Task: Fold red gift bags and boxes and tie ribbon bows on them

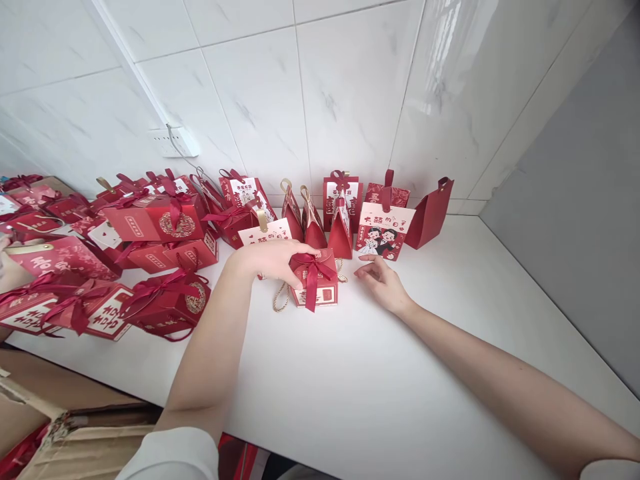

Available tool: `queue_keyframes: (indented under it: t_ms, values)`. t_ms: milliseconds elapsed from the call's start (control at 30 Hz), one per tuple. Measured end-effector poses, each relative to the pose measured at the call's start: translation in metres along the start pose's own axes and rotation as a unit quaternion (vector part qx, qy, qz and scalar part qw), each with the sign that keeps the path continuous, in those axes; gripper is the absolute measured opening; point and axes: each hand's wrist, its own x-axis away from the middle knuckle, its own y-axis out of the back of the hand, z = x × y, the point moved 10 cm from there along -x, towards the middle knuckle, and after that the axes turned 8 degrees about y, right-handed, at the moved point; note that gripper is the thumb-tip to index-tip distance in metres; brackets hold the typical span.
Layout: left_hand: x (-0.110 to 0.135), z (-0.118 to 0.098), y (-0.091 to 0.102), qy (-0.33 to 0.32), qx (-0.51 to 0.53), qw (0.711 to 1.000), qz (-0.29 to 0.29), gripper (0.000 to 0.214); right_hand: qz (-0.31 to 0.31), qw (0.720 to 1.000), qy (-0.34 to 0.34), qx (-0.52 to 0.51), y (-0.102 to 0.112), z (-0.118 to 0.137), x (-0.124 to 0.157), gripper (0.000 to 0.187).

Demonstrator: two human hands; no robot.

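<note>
A small red gift box (327,273) with a dark red ribbon bow and gold cord handles stands on the white table (350,393), near the middle. My left hand (273,259) is on its left side, thumb in front and fingers along the top edge, gripping it. My right hand (384,283) hovers just right of the box, fingers slightly curled and apart, with nothing in them. Behind that hand stands a gift bag (383,233) printed with a cartoon couple. Another pale-topped gift bag (265,230) is partly hidden behind my left hand.
Several red gift bags line the tiled wall (350,87), one plain red bag (431,217) at the right end. Ribboned red boxes (173,300) crowd the left side. Another person's hand (10,270) shows at the left edge. An open cardboard box (85,453) lies at lower left.
</note>
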Motion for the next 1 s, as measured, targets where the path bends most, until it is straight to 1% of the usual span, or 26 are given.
queue_keyframes:
  t_ms: [100,233,333,400,467,533,600,700,767,833,900,933,967,1000]
  values:
    - [-0.003,-0.003,0.0,-0.026,0.011,0.999,-0.018,0.067,0.002,1.0,-0.002,0.001,0.0,-0.001,0.0,0.031]
    - [-0.005,-0.008,0.001,-0.021,-0.006,0.998,-0.054,0.072,0.003,1.0,-0.003,-0.002,0.0,-0.002,0.001,0.031]
    - [-0.007,-0.012,-0.001,-0.033,0.023,0.998,-0.038,0.069,-0.002,1.0,-0.006,-0.003,0.001,-0.001,0.001,0.032]
    - [-0.012,-0.012,-0.001,-0.045,0.067,0.996,-0.025,0.067,-0.003,1.0,-0.009,-0.03,0.001,0.003,0.002,0.033]
    - [-0.02,-0.006,0.001,-0.043,0.139,0.989,-0.024,0.063,-0.002,0.997,0.0,-0.081,-0.001,0.009,0.002,0.037]
    - [-0.031,0.002,0.0,-0.037,0.248,0.968,-0.022,0.053,0.004,0.991,0.014,-0.134,-0.004,0.017,0.002,0.043]
    - [-0.041,0.007,-0.006,-0.042,0.377,0.925,-0.008,0.045,0.018,0.984,0.008,-0.178,-0.008,0.02,0.001,0.048]
    - [-0.053,0.01,-0.024,-0.048,0.545,0.837,0.027,0.045,0.038,0.971,-0.024,-0.236,-0.015,0.02,0.0,0.052]
    - [-0.058,0.012,-0.043,-0.037,0.629,0.775,0.05,0.044,0.045,0.964,-0.025,-0.26,-0.016,0.023,-0.001,0.054]
    - [-0.06,0.016,-0.064,-0.017,0.698,0.712,0.072,0.041,0.047,0.963,-0.013,-0.264,-0.016,0.027,-0.002,0.056]
    - [-0.06,0.023,-0.08,-0.002,0.753,0.654,0.07,0.038,0.046,0.967,-0.008,-0.251,-0.015,0.026,-0.001,0.056]
    - [-0.06,0.029,-0.086,0.006,0.773,0.632,0.057,0.038,0.043,0.969,-0.009,-0.243,-0.014,0.025,-0.001,0.056]
    - [-0.06,0.035,-0.09,0.015,0.786,0.616,0.041,0.038,0.039,0.971,-0.011,-0.236,-0.013,0.022,-0.001,0.055]
    - [-0.061,0.041,-0.095,0.028,0.794,0.607,0.032,0.041,0.035,0.973,-0.015,-0.229,-0.012,0.019,-0.001,0.054]
